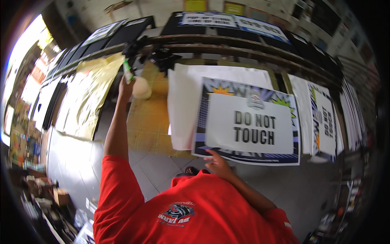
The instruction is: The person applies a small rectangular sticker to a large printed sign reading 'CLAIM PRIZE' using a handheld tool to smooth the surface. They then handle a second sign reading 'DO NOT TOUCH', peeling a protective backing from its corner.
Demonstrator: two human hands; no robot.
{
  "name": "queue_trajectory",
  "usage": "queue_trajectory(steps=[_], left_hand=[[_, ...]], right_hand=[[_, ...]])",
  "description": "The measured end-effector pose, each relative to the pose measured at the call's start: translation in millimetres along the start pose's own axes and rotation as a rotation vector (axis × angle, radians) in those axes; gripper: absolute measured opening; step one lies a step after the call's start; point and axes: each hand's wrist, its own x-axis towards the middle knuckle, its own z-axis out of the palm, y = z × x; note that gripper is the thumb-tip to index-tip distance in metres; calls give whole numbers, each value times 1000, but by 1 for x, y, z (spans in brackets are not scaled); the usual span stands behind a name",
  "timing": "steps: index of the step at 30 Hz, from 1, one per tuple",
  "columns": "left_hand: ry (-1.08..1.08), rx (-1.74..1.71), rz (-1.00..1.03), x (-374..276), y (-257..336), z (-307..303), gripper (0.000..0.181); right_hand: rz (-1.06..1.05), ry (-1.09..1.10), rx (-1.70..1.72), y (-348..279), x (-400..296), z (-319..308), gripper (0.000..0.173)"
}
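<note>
My left hand [125,84] is stretched out over the left of the table, shut on a slim green-and-white object [127,70], perhaps a bottle or tube. Close to its right sits a round cream-coloured object [142,87], which I cannot identify. In front of me a printed sign [249,122] with a patterned border lies on large white sheets [184,106], its near edge reaching past theirs. My right hand [218,165] is at the sign's lower left edge, fingers apart, with the index fingertip over the border.
The yellowish tabletop [149,128] carries crumpled black material [163,56] at the back. Yellowish film [94,88] covers a surface to the left. Another printed sign [324,125] lies right. Beyond the wooden rails [213,48] are black panels [134,32] and long signs [210,19].
</note>
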Motion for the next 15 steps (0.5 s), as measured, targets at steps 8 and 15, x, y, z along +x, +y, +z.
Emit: queue_trajectory(steps=[8, 15], left_hand=[[19, 46, -64, 33, -42, 10, 43], [203, 192, -115, 1, -33, 0, 71]], right_hand=[[151, -686, -89, -27, 34, 18, 96], [175, -820, -152, -32, 47, 20, 99]])
